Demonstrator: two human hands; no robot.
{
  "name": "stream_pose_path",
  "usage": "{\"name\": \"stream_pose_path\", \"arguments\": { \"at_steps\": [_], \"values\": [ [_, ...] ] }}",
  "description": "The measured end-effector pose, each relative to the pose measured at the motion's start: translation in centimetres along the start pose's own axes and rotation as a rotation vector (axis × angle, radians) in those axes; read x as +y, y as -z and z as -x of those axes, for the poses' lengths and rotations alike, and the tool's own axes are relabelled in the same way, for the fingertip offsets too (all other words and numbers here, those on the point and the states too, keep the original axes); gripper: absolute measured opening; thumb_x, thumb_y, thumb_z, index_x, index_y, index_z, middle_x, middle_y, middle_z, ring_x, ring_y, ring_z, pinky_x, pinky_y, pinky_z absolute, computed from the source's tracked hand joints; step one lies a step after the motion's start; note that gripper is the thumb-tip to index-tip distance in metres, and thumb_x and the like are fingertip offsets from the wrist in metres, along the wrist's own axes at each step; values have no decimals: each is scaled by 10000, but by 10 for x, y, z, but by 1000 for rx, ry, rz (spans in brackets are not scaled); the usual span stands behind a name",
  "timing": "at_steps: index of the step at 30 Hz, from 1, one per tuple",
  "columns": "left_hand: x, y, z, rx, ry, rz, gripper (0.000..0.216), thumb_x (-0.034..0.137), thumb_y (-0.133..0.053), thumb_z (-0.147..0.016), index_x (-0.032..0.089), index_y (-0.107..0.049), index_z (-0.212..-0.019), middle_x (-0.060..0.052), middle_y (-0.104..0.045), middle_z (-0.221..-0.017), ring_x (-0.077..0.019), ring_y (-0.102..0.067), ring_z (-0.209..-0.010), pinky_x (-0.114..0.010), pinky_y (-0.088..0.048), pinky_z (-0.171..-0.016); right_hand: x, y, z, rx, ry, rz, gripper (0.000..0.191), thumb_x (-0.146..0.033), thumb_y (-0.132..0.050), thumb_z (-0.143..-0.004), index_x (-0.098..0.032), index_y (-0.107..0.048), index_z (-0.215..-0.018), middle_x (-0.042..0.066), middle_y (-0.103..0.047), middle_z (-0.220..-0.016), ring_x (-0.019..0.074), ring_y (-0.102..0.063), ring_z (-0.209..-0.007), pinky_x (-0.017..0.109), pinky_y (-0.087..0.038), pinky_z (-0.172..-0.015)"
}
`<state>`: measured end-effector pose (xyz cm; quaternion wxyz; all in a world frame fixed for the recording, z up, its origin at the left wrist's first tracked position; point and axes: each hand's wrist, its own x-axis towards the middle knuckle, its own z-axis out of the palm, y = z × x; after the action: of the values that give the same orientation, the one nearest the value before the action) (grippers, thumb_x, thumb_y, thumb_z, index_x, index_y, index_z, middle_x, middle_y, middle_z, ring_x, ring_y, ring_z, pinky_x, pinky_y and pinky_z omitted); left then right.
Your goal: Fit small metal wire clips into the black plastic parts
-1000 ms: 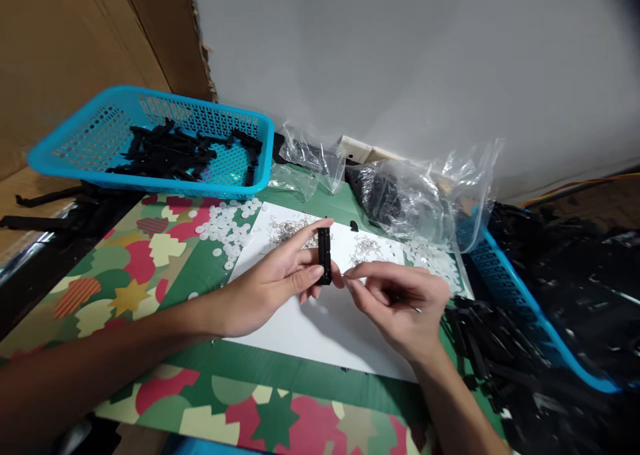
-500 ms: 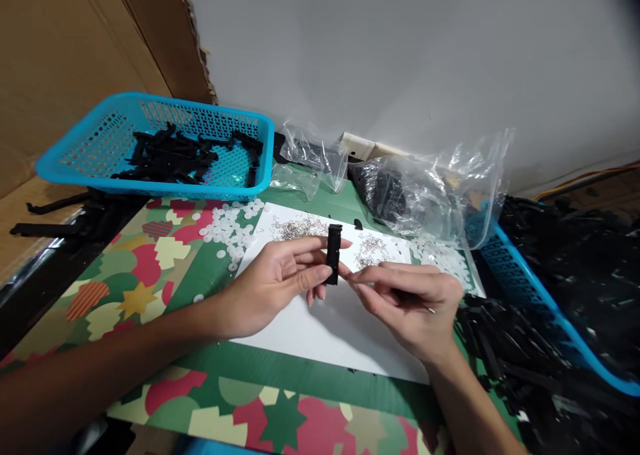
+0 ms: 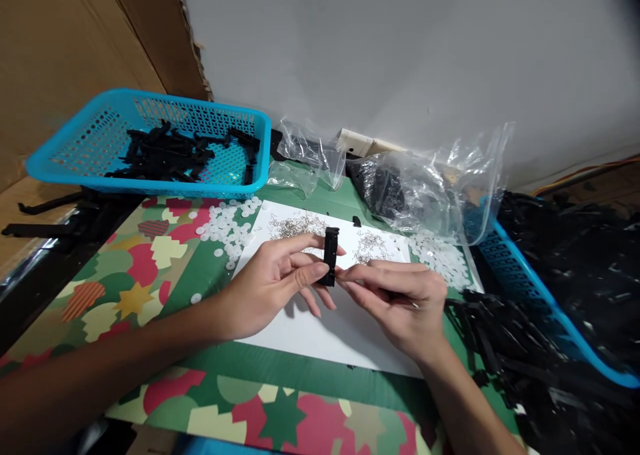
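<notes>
- The left hand (image 3: 270, 281) grips a slim black piece (image 3: 331, 251) between thumb and fingers, holding it nearly upright above a white sheet (image 3: 320, 341).
- The right hand (image 3: 405, 301) has thumb and forefinger pinched together at the piece's lower right edge; anything between those tips is too small to make out.
- Work on this one piece looks under way; nothing shows it as finished.
- Two heaps of tiny wire-like bits, a left heap (image 3: 295, 226) and a right heap (image 3: 371, 247), lie loose on the sheet, so plenty seems left to use.
- White discs (image 3: 230, 231) are also loose, beside the sheet.
- Black parts (image 3: 167, 151) lie in the left blue basket (image 3: 145, 187), and a pile of more (image 3: 500, 341) sits at the right; I cannot tell which are done.
</notes>
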<state>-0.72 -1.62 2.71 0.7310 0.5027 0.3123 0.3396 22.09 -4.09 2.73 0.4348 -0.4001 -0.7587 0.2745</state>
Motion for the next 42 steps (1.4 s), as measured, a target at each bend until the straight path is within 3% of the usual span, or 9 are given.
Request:
{"name": "stream_pose_path", "arguments": {
  "at_steps": [13,20,24,29,33,42],
  "values": [
    [-1,-2,1,2,-25,13,260,375,-699,-1027,151,-670,-1154,-77,-794,-919,-204,-808,-769,-263,-651,-682,0,1,-2,-39,-46,6,83,-166,-745,-950,-213,-811,-933,-12,-614,-647,92,-414,-512,250,-341,-476],
    [-1,-1,1,1,-13,21,308,392,-707,-1019,147,-671,-1202,-93,-802,-947,-222,-814,-782,-291,-665,-710,0,2,-3,-67,-35,5,96,-146,-746,-946,-210,-817,-937,9,-693,-696,88,-447,-512,251,-364,-488],
    [-1,-2,1,1,0,10,309,404,-701,-1023,142,-659,-1183,-91,-805,-920,-233,-822,-804,-294,-661,-727,-1,1,-2,-56,-65,-46,89,-146,-745,-948,-207,-806,-928,-2,-656,-679,90,-425,-524,255,-342,-487],
    [-5,-1,2,41,25,29,488,429,-746,-991,147,-585,-1356,-98,-820,-955,-257,-826,-779,-314,-648,-699,-2,0,-2,-76,-96,-97,113,-160,-737,-960,-203,-808,-883,-4,-633,-663,94,-437,-525,263,-328,-485],
    [-6,0,2,26,23,36,448,434,-763,-975,141,-633,-1289,-115,-822,-971,-256,-822,-767,-315,-650,-688,-1,0,-4,-77,-102,-125,112,-187,-747,-961,-203,-834,-893,0,-637,-642,101,-449,-517,275,-329,-485],
    [0,0,3,-70,-4,34,378,394,-675,-1042,191,-644,-1359,-106,-808,-1037,-223,-822,-835,-309,-675,-756,-1,-3,-5,-123,-182,-212,196,-220,-736,-978,-202,-790,-791,-3,-629,-653,110,-450,-556,290,-314,-516]
  ]
}}
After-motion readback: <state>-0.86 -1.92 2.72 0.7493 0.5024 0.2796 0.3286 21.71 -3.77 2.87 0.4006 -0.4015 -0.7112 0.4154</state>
